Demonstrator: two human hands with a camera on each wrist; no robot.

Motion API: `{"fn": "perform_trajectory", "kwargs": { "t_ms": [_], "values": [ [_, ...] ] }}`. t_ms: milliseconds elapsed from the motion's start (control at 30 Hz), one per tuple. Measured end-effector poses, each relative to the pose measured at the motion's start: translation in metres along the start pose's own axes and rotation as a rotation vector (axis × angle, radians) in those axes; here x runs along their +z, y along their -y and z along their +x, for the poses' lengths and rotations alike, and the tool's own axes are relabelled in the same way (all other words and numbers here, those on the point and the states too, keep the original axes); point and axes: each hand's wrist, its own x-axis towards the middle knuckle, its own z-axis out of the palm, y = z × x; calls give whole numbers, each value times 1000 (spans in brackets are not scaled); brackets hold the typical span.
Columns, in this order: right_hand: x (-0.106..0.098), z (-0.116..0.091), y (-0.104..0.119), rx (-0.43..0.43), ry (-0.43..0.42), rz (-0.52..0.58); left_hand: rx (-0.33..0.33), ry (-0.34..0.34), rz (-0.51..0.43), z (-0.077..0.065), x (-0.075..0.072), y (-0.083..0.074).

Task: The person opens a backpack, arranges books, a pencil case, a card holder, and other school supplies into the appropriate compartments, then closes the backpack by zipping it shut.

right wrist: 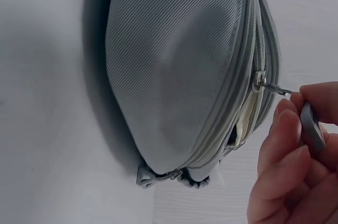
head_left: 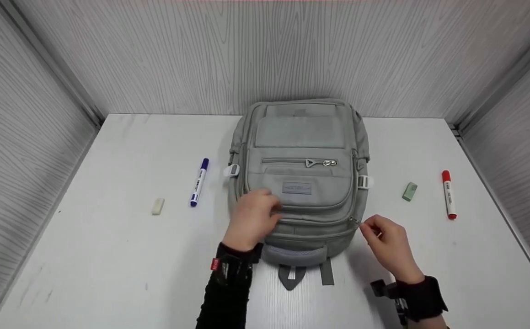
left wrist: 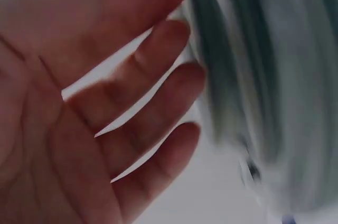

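Note:
A grey backpack (head_left: 299, 132) lies front side up on the white table, its carry handle toward the person. At its right side, my right hand (head_left: 386, 242) pinches a zipper pull (right wrist: 312, 124) between thumb and fingers. The zipper slider (right wrist: 259, 81) sits on the compartment's edge, and the zipper is parted on one side of it, showing pale lining (right wrist: 243, 121). My left hand (head_left: 252, 218) is over the backpack's left front, fingers loosely bent. In the left wrist view its separated fingers (left wrist: 158, 94) hold nothing, their tips right at the blurred fabric.
Left of the backpack lie a blue marker (head_left: 199, 183) and a white eraser (head_left: 157, 206). To its right are a green eraser (head_left: 409, 191) and a red marker (head_left: 448, 194). Wood-grain panels (head_left: 178, 55) close off the table's back and both sides.

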Motion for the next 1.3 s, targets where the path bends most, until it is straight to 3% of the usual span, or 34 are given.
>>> {"fn": "perform_trajectory", "kwargs": {
  "t_ms": [167,233,300,367,533,833,967,1133,1300],
  "values": [
    [1,0,5,-20,-4,23,246,-188,156,-2,32,-49],
    [1,0,7,-18,-4,32,315,-263,237,-4,49,-63],
    [2,1,8,-16,-4,32,342,-326,319,-5,64,-72],
    [2,1,9,-12,-3,34,328,-375,392,-5,76,-76],
    [4,4,12,9,5,52,265,-391,479,-2,84,-73],
    [1,5,11,83,64,76,259,-369,434,7,81,-60],
    [-6,11,7,84,78,-8,307,-360,424,9,75,-54],
    [-10,25,-2,24,91,-166,358,-386,396,10,70,-46],
    [-13,47,-13,-21,85,-263,358,-368,328,10,66,-41]
  ]
}}
